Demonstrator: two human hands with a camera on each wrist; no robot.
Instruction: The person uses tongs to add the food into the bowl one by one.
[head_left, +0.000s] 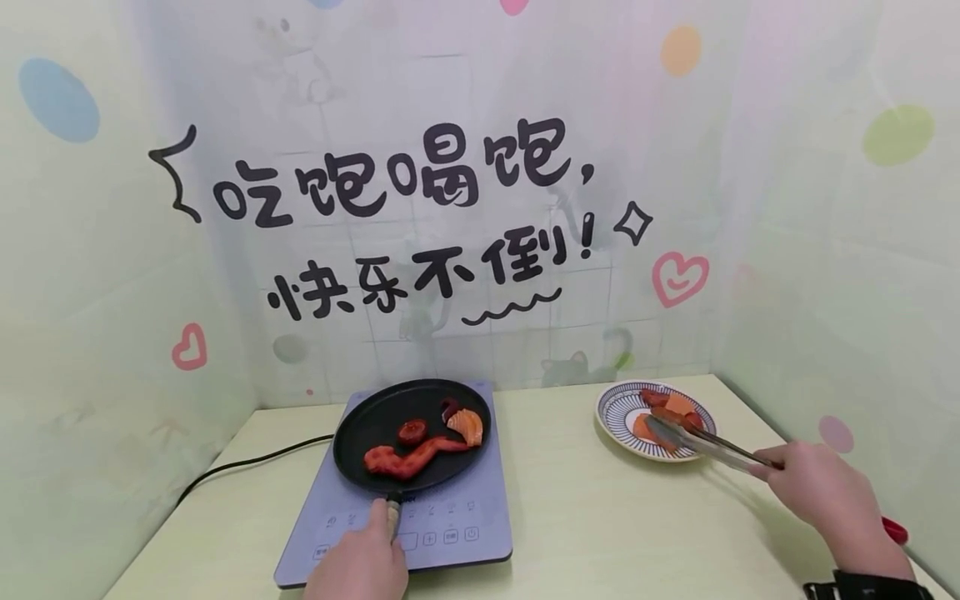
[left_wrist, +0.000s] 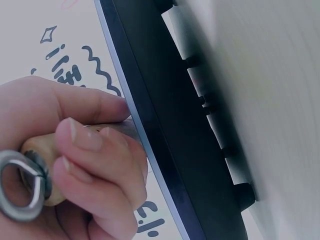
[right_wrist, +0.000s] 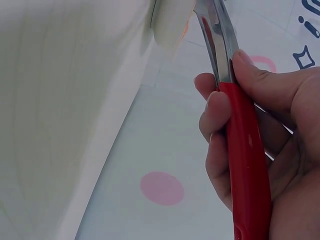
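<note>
Head view. The left hand grasps the handle of a black frying pan, one digit lying along it. The pan sits on a grey cooktop in the left part of the desk, toward the rear edge. In the pan lie a long red food piece, a round red slice and a striped orange slice. The right hand grips metal tongs, their tips among the food pieces on a patterned plate near the desk's rear right corner. Whether the tips pinch a piece cannot be told.

Left wrist view. Fingers curl closely round the wooden handle, which ends in a metal ring; the uppermost digit extends toward the cooktop's edge.

Right wrist view. Fingers wrap the red grip of the tongs, the thumb set against the opposite side, near the bare metal.
</note>
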